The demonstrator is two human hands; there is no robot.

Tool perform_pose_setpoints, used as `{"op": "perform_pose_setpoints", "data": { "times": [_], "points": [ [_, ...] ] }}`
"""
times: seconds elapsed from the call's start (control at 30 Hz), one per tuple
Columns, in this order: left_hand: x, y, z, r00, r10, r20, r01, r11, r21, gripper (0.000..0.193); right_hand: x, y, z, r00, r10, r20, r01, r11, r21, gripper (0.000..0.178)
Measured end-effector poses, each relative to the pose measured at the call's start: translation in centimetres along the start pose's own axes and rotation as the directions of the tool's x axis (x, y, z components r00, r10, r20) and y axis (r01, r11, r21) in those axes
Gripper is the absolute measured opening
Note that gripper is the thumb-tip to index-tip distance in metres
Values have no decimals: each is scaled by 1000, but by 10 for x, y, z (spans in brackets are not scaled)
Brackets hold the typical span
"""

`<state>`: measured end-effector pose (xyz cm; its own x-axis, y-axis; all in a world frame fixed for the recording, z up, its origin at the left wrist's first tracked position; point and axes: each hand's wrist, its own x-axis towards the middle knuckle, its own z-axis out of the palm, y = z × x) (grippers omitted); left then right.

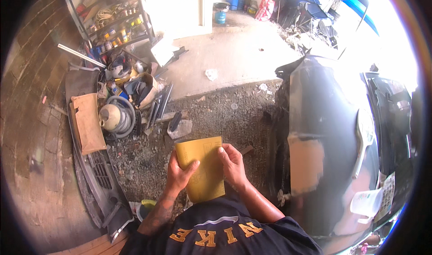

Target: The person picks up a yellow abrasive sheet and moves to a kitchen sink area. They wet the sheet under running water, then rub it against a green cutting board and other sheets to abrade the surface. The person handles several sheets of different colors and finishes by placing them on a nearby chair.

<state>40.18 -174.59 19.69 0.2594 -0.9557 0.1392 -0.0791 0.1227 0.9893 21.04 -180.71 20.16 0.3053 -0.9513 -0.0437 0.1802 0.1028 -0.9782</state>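
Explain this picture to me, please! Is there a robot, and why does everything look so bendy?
There's no robot here, just a person's two bare hands. The camera sits on the person's head and looks down, so you see what is in front of them. Its very wide lens makes straight edges bend. The left hand and right hand hold a yellow sheet between them, fingers and thumbs gripping its sides. On the right is a big grey car panel, with a white tool and a cup on it. Below the sheet is gravel.

Left grip part-hidden behind yellow sheet; shelf rack cut by top edge.
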Motion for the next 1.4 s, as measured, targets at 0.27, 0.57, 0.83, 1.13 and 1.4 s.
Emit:
{"op": "perform_pose_setpoints", "data": {
  "times": [0.27, 0.57, 0.83, 1.13, 1.4],
  "points": [
    [187, -5, 5, 995, 95, -14, -93, 993, 68, 51, 200, -31, -5, 984, -154, -93, 170, 965, 200, 20],
    [398, -2, 28, 983, 172, -65, -167, 983, 83, 50, 399, -91, -23, 968, -227, -110, 236, 968, 83, 25],
    [597, -40, 53, 972, 231, -38, -234, 966, -108, 51, 586, -126, -45, 938, -298, -176, 302, 953, -4, 23],
    [843, -8, 84, 943, 257, 213, -195, 942, -272, 52, 807, -174, -85, 761, -506, -406, 325, 839, -436, 17],
    [1064, -43, 169, 973, 112, 203, -63, 970, -234, 16, 1010, -173, -186, 741, -476, -473, 328, 872, -364, 18]
  ]
}}
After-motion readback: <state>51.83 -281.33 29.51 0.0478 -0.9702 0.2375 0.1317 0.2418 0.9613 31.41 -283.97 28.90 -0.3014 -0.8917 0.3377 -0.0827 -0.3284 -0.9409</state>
